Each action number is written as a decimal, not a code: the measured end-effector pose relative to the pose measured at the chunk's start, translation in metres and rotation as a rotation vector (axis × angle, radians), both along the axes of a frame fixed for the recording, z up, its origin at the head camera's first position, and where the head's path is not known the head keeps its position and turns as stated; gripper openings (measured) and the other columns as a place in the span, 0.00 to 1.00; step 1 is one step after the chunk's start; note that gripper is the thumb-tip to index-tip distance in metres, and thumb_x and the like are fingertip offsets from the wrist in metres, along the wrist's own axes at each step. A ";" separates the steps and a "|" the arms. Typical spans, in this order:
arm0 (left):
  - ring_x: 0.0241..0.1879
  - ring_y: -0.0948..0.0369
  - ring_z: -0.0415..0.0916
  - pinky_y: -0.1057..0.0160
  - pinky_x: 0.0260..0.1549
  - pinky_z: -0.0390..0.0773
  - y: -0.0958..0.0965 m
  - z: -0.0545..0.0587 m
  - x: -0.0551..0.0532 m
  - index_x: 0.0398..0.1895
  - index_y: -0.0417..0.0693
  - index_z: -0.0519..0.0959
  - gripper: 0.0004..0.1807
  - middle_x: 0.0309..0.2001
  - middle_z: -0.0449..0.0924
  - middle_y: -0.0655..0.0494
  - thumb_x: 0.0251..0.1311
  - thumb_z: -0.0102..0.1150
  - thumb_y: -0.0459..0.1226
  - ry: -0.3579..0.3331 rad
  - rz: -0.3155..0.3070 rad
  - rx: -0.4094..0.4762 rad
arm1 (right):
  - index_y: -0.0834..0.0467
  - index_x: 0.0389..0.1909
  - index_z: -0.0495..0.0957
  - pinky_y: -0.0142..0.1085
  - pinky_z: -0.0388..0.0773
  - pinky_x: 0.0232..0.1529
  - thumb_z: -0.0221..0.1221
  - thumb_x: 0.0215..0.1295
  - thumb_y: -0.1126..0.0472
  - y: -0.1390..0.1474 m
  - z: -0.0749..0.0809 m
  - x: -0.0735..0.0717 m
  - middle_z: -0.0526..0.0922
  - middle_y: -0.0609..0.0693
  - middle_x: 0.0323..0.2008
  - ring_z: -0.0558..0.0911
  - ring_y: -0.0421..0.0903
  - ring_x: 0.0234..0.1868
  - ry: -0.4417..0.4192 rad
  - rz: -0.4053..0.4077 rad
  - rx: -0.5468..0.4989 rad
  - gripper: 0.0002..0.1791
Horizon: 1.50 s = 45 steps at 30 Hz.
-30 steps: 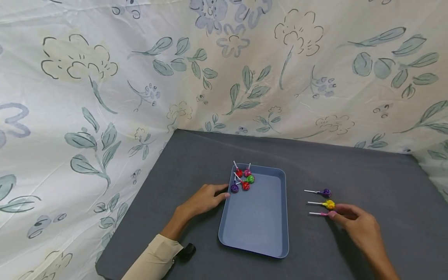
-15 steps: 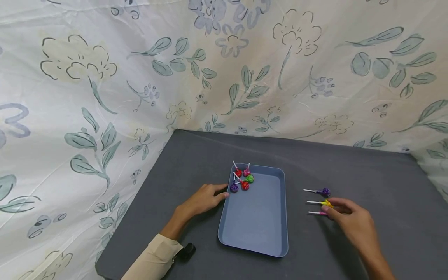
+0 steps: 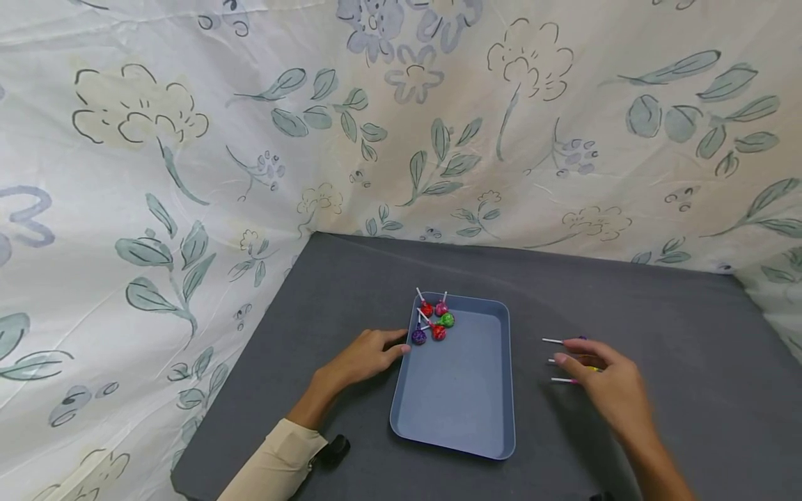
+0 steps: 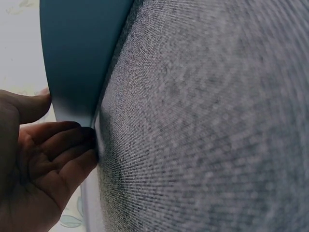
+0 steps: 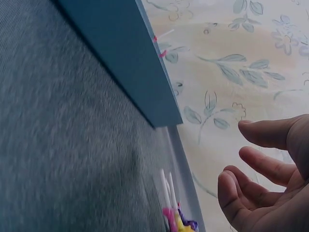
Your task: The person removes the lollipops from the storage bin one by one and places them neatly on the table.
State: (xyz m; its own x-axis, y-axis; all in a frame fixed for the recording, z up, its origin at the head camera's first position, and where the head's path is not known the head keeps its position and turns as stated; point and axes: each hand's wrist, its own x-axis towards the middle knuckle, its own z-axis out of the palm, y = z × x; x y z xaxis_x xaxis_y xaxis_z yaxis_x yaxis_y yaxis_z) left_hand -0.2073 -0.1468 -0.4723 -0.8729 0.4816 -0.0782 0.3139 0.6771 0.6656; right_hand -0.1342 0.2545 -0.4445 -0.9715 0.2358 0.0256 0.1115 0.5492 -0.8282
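A shallow blue tray [image 3: 460, 396] lies on the dark grey table. Against its left side my left hand [image 3: 366, 358] rests its fingertips, with the thumb at the rim in the left wrist view. To the right of the tray, my right hand [image 3: 610, 390] hovers over a row of three lollipops and partly hides them. Their wrapped heads show in the right wrist view: pink [image 5: 170, 220], yellow [image 5: 183, 226] and purple [image 5: 193, 224]. Nothing lies between this hand's loosely bent fingers [image 5: 229, 191]; its thumb stands apart.
Several lollipops cluster in the tray's far left corner, among them a green one [image 3: 446, 320], a purple one [image 3: 418, 337] and a red one [image 3: 439, 333]. Floral cloth [image 3: 438, 167] hangs behind the table and along its left side.
My right hand has moved left and away from me, from the pink lollipop's head over the yellow one toward the purple one. The left hand and tray stay put.
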 end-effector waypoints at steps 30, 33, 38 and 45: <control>0.70 0.49 0.76 0.45 0.70 0.74 -0.001 -0.003 -0.003 0.74 0.41 0.75 0.29 0.72 0.75 0.44 0.80 0.54 0.49 0.010 -0.007 0.004 | 0.61 0.64 0.81 0.30 0.85 0.45 0.67 0.73 0.46 -0.064 0.015 -0.026 0.85 0.59 0.59 0.83 0.31 0.47 -0.005 0.120 -0.209 0.28; 0.70 0.49 0.76 0.44 0.70 0.74 -0.001 -0.003 -0.002 0.74 0.41 0.75 0.29 0.72 0.76 0.43 0.80 0.54 0.49 0.009 -0.005 0.008 | 0.61 0.64 0.81 0.32 0.85 0.47 0.67 0.73 0.44 -0.070 0.016 -0.029 0.85 0.59 0.59 0.84 0.36 0.49 -0.020 0.120 -0.221 0.29; 0.70 0.49 0.76 0.44 0.69 0.74 -0.001 -0.003 -0.002 0.74 0.41 0.75 0.28 0.71 0.76 0.43 0.80 0.55 0.48 0.010 -0.004 0.017 | 0.60 0.63 0.82 0.34 0.86 0.47 0.66 0.74 0.44 -0.081 0.016 -0.036 0.86 0.58 0.58 0.86 0.47 0.51 -0.034 0.110 -0.234 0.28; 0.68 0.51 0.78 0.45 0.68 0.75 -0.002 -0.005 -0.003 0.74 0.41 0.75 0.29 0.71 0.76 0.43 0.80 0.54 0.49 0.020 -0.009 0.011 | 0.60 0.61 0.83 0.33 0.87 0.46 0.66 0.75 0.52 -0.092 0.014 -0.044 0.85 0.58 0.58 0.86 0.42 0.48 -0.009 0.083 -0.299 0.20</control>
State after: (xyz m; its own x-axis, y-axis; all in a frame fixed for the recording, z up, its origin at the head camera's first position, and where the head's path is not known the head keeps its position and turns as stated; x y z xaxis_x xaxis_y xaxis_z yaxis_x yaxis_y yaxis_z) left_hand -0.2100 -0.1485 -0.4773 -0.8698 0.4903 -0.0554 0.3333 0.6667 0.6667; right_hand -0.1779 0.1626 -0.4309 -0.9875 0.1517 -0.0416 0.0846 0.2886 -0.9537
